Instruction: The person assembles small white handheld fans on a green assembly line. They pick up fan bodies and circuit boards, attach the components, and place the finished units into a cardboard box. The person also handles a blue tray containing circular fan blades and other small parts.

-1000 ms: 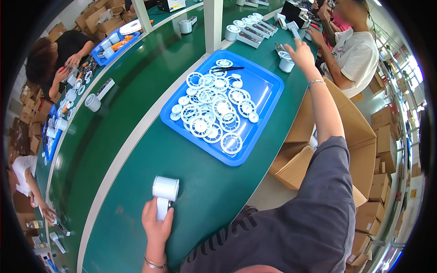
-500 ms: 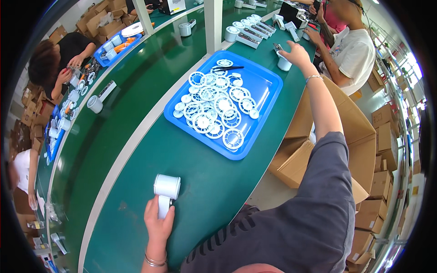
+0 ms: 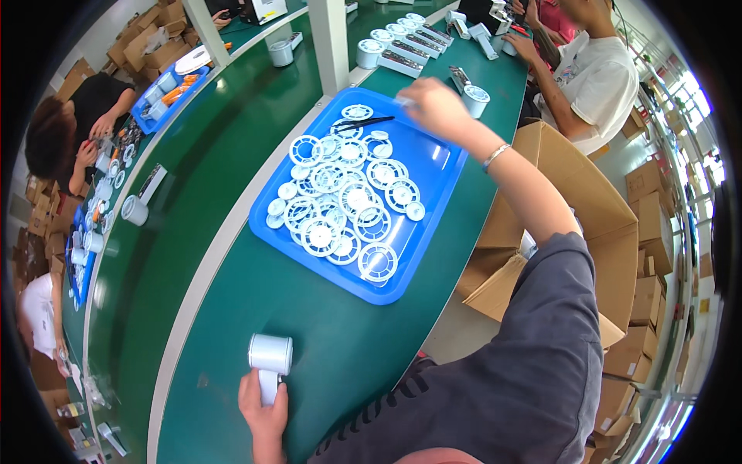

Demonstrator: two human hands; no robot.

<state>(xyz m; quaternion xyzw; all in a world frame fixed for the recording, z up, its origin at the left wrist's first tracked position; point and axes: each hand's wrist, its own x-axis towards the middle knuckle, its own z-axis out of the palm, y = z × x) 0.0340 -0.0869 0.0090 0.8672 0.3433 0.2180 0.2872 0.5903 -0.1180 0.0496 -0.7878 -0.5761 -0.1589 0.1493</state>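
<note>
My left grip (image 3: 263,410) is clamped on the handle of a white cylinder-headed device (image 3: 270,355), at the green desk's (image 3: 332,332) near end. My right grip (image 3: 434,107), blurred, is by the far edge of the blue tray (image 3: 433,184); fingers apart or together, I cannot tell.
</note>
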